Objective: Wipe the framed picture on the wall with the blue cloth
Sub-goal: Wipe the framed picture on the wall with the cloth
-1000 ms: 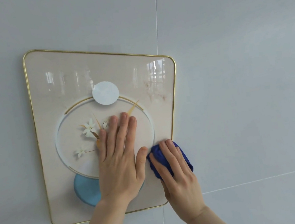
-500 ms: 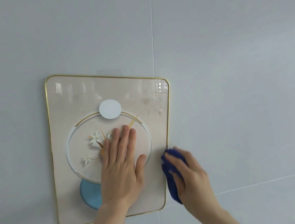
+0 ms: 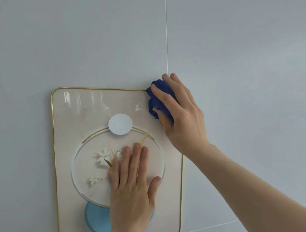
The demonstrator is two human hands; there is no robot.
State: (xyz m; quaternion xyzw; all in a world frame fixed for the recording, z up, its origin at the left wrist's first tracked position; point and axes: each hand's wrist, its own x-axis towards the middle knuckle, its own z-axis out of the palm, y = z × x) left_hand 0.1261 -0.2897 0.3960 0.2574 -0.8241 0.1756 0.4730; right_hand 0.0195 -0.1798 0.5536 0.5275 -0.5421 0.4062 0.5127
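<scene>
The framed picture [image 3: 81, 118] hangs on the wall, beige with a thin gold rim, white flowers and a pale blue disc. My left hand [image 3: 132, 187] lies flat on its lower middle, fingers together and palm pressed on the glass. My right hand [image 3: 181, 115] grips the bunched blue cloth [image 3: 157, 99] and presses it against the picture's upper right corner. The hand hides most of the cloth and that corner of the frame.
The wall [image 3: 246, 43] is pale grey tile with a vertical joint [image 3: 166, 25] running up from above the picture's right edge and a horizontal joint [image 3: 207, 229] low on the right.
My right hand has slid the blue cloth up the picture's right edge, from near the lower right to the upper right corner. My left hand has stayed flat in the same spot.
</scene>
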